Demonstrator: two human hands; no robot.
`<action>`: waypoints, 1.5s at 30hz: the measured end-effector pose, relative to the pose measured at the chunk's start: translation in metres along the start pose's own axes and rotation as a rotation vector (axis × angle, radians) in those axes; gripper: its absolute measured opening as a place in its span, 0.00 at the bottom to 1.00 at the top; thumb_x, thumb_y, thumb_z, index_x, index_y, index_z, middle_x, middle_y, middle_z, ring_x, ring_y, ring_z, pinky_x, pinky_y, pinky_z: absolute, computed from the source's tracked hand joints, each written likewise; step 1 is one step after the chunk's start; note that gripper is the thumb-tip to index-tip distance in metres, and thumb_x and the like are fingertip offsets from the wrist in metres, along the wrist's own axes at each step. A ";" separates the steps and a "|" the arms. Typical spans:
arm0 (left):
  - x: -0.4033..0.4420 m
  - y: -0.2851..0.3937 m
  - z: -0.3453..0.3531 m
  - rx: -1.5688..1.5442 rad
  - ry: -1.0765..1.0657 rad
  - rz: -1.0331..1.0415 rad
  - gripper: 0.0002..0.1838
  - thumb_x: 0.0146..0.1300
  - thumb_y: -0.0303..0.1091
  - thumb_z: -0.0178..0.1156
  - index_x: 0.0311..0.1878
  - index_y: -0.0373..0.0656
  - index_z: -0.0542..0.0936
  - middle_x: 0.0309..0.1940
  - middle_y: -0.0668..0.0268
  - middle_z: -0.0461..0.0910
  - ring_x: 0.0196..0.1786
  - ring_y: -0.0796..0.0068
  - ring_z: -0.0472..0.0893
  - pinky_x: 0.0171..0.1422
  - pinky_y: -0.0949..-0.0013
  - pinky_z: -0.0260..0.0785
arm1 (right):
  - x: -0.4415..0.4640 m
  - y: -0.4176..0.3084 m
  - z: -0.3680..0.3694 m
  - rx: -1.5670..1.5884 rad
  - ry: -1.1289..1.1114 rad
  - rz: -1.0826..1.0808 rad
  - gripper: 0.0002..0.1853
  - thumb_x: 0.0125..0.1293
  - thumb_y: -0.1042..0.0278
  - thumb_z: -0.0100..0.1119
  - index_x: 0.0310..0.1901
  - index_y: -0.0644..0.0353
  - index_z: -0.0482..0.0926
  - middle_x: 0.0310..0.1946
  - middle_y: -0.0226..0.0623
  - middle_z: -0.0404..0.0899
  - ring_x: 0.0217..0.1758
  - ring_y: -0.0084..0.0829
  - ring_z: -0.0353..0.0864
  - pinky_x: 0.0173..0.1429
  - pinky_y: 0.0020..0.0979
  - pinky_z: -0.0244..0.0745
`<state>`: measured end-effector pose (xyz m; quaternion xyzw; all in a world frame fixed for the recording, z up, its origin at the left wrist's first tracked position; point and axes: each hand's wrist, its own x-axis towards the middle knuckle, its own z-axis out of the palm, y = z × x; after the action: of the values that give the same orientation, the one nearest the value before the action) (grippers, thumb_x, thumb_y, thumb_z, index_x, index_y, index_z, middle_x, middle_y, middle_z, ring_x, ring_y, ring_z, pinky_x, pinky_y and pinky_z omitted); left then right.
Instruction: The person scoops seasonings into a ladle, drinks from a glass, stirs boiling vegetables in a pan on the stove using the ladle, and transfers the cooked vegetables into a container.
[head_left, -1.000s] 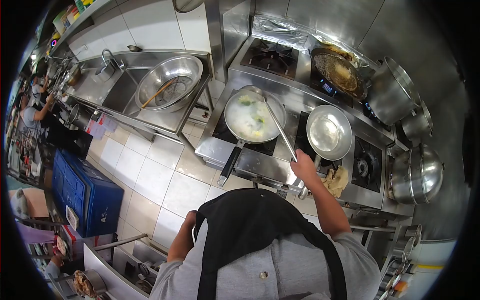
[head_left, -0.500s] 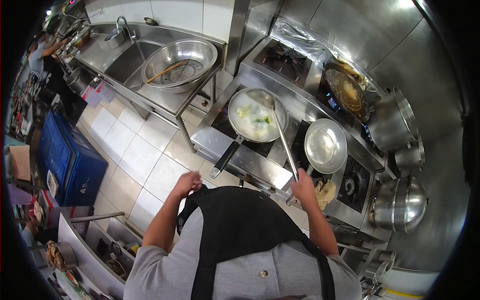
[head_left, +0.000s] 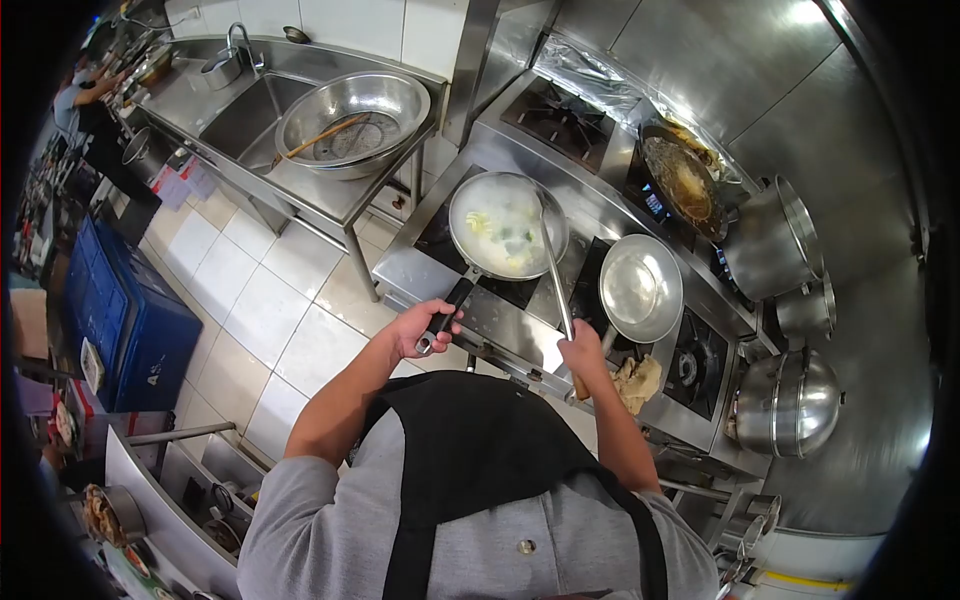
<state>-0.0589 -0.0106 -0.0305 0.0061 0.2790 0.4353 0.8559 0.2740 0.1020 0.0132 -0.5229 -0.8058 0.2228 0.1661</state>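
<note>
My left hand (head_left: 425,328) is closed around the black handle of a frying pan (head_left: 459,252) on the front left burner. Inside the pan is a whitish, steaming liquid with yellowish and green pieces (head_left: 500,235). My right hand (head_left: 585,353) grips the long metal handle of a ladle (head_left: 556,278), whose head is in the pan at its right side. Beside the ladle, to the right, a second metal pan (head_left: 640,290) sits on the stove with only a shiny inner surface showing. A crumpled beige cloth (head_left: 638,383) lies at the stove's front edge, near my right hand.
A dark wok (head_left: 685,185) stands at the back of the stove (head_left: 520,330). Large pots (head_left: 770,240) and a domed steamer (head_left: 795,405) line the right. On the left are a sink counter with a big metal bowl (head_left: 290,110), a blue cooler (head_left: 150,320) and a distant person (head_left: 85,110).
My left hand has moved forward and right and taken hold of the frying pan's handle. The ladle's head has tilted in the pan, and my right hand still holds it.
</note>
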 end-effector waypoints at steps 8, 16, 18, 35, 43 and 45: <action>0.003 -0.004 0.008 -0.037 -0.030 -0.041 0.14 0.68 0.41 0.53 0.47 0.41 0.73 0.30 0.62 0.76 0.17 0.77 0.69 0.19 0.75 0.61 | -0.037 -0.029 -0.012 0.690 -0.438 0.459 0.06 0.58 0.76 0.57 0.37 0.64 0.72 0.21 0.34 0.71 0.16 0.27 0.75 0.21 0.33 0.71; 0.009 -0.012 0.004 -0.055 -0.010 -0.010 0.13 0.70 0.41 0.53 0.47 0.40 0.72 0.30 0.62 0.76 0.16 0.77 0.69 0.18 0.75 0.62 | -0.082 -0.039 -0.034 0.556 -0.347 0.446 0.07 0.57 0.75 0.57 0.37 0.64 0.71 0.22 0.33 0.71 0.15 0.26 0.72 0.20 0.31 0.68; 0.008 -0.013 0.003 -0.060 0.007 -0.010 0.13 0.69 0.41 0.53 0.47 0.40 0.72 0.30 0.62 0.76 0.16 0.77 0.69 0.18 0.75 0.62 | -0.092 -0.051 -0.046 0.280 -0.262 0.399 0.08 0.55 0.73 0.57 0.35 0.65 0.72 0.21 0.38 0.72 0.20 0.32 0.75 0.26 0.35 0.70; -0.048 -0.036 -0.116 0.549 0.673 0.169 0.22 0.69 0.50 0.56 0.50 0.38 0.79 0.32 0.57 0.83 0.29 0.68 0.82 0.33 0.60 0.78 | -0.101 -0.003 -0.006 0.060 -0.333 0.025 0.14 0.49 0.68 0.64 0.32 0.68 0.71 0.25 0.50 0.71 0.27 0.47 0.69 0.35 0.43 0.67; -0.212 -0.177 -0.270 0.788 1.241 -0.291 0.19 0.62 0.45 0.58 0.32 0.35 0.83 0.30 0.54 0.84 0.26 0.59 0.82 0.33 0.53 0.78 | -0.067 -0.021 0.001 0.055 -0.059 -0.029 0.10 0.47 0.73 0.56 0.29 0.69 0.69 0.25 0.50 0.71 0.29 0.49 0.70 0.38 0.43 0.67; -0.239 -0.200 -0.229 0.630 1.255 -0.263 0.19 0.64 0.40 0.53 0.47 0.35 0.83 0.44 0.52 0.85 0.37 0.57 0.86 0.39 0.56 0.79 | -0.061 -0.040 -0.011 0.049 -0.079 0.003 0.09 0.46 0.75 0.55 0.30 0.70 0.69 0.25 0.47 0.71 0.28 0.43 0.70 0.39 0.42 0.68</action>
<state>-0.1324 -0.3668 -0.1616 -0.0323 0.8299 0.1483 0.5368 0.2735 0.0337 0.0415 -0.5106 -0.8053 0.2631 0.1466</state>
